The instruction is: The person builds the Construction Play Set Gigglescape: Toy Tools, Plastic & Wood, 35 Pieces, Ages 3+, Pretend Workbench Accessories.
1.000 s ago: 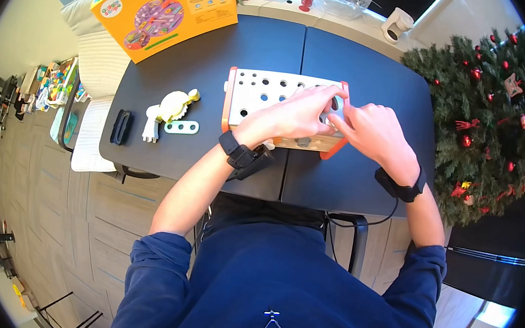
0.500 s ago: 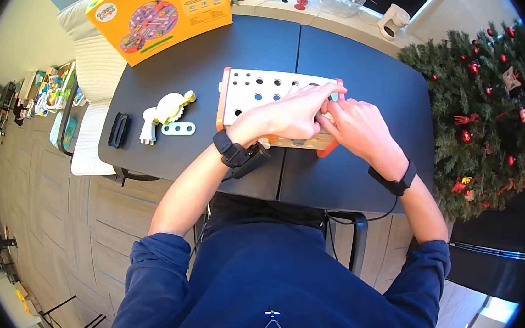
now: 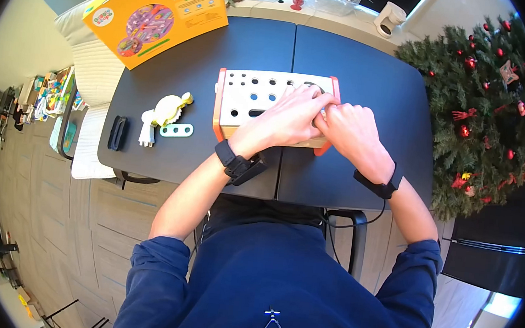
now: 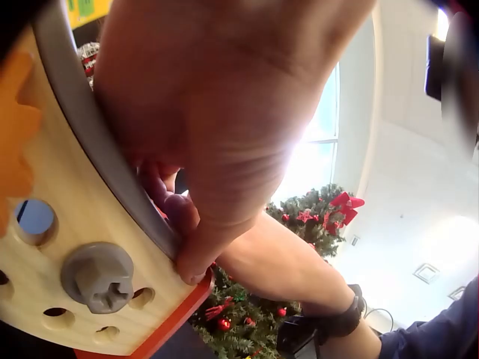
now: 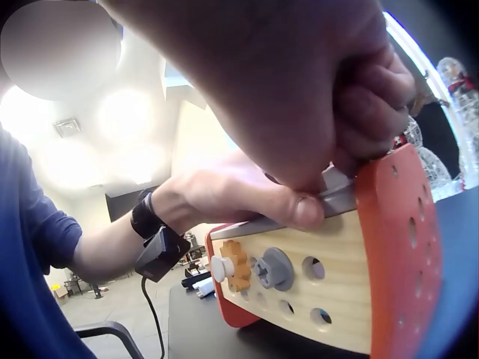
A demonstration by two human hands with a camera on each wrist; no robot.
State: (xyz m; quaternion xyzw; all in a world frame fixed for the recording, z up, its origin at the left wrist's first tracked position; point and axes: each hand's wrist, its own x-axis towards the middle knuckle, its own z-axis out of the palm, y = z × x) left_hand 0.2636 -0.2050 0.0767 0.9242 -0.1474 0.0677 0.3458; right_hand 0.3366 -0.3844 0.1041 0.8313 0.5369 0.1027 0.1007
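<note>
A toy workbench (image 3: 243, 102) with a white, holed top and red ends stands on the dark table. My left hand (image 3: 292, 113) lies across the right part of its top. In the right wrist view the left thumb (image 5: 305, 212) presses the grey top edge; the other left fingers are mostly hidden. Beside it, my right hand (image 3: 351, 131) has curled fingers (image 5: 370, 112) at the red end panel (image 5: 400, 247). It pinches a small light piece (image 5: 334, 178), mostly covered. On the wooden side sit a grey bolt (image 5: 274, 269) and an orange gear (image 5: 236, 265).
Left of the workbench lie a yellow and white toy piece (image 3: 168, 110), a pale green strip with holes (image 3: 177, 130) and a black object (image 3: 118, 133). A yellow box (image 3: 163, 15) stands at the back left. A decorated tree (image 3: 469, 114) borders the table's right side.
Both hands stay at the workbench's right end. The right hand has turned and closed in beside the left fingers, covering the small piece seen between them earlier. The view has shifted slightly.
</note>
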